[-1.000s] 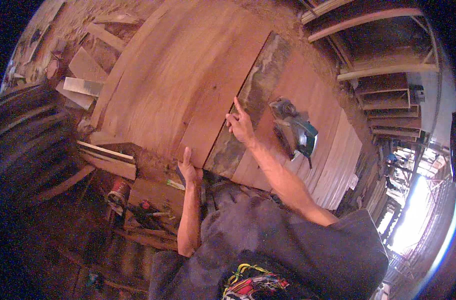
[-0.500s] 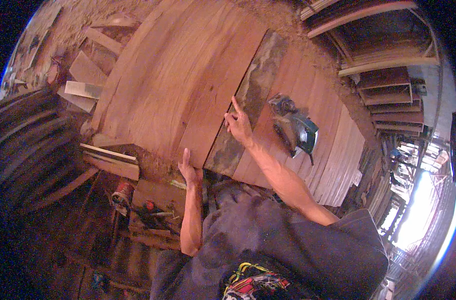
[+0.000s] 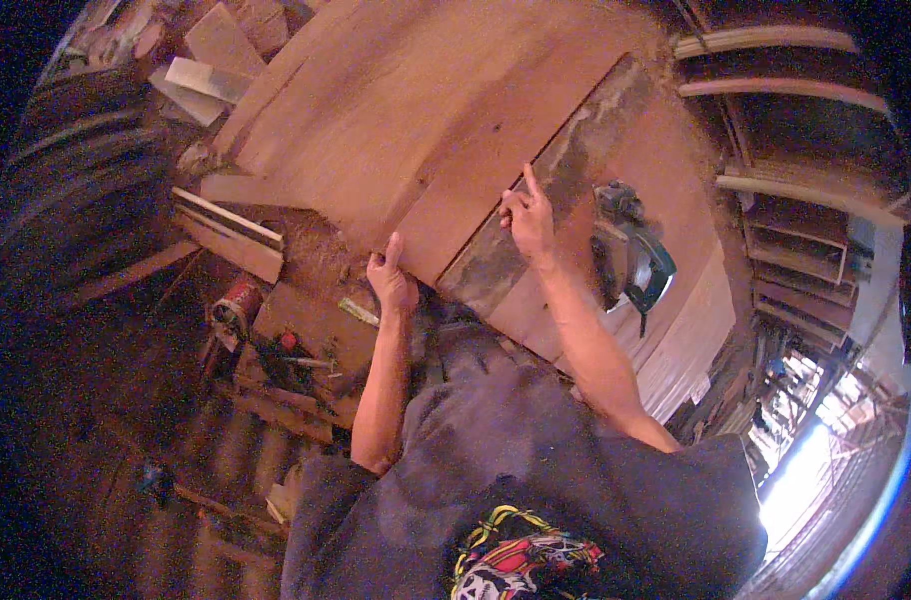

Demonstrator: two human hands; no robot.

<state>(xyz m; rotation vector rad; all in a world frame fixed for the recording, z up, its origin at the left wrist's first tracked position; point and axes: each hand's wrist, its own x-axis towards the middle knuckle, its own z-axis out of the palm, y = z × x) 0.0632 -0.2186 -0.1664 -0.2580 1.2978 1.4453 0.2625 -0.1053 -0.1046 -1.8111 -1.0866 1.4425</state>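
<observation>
A wide reddish-brown wooden board (image 3: 466, 210) lies on the bench, its long right edge marked by a dark line. My left hand (image 3: 393, 285) grips the board's near end, thumb up over the top and the other fingers partly hidden. My right hand (image 3: 531, 225) is at the long right edge, index finger stretched along it and the other fingers curled against the board. Right of that edge runs a strip of rough, dark-stained wood (image 3: 486, 265). A power planer (image 3: 636, 255) with a dark teal handle rests on the planks right of my right hand, apart from it.
Wood offcuts (image 3: 201, 85) lie at the far left. On the lower left, a low surface (image 3: 306, 310) holds a red can (image 3: 238, 302) and small tools. Wooden frames (image 3: 776, 90) stand along the right, and shavings are scattered at the bench's far edge.
The whole view has turned and shifted, so board and planer appear further right. My left hand's raised digit looks more drawn in; my right hand stays at the long edge.
</observation>
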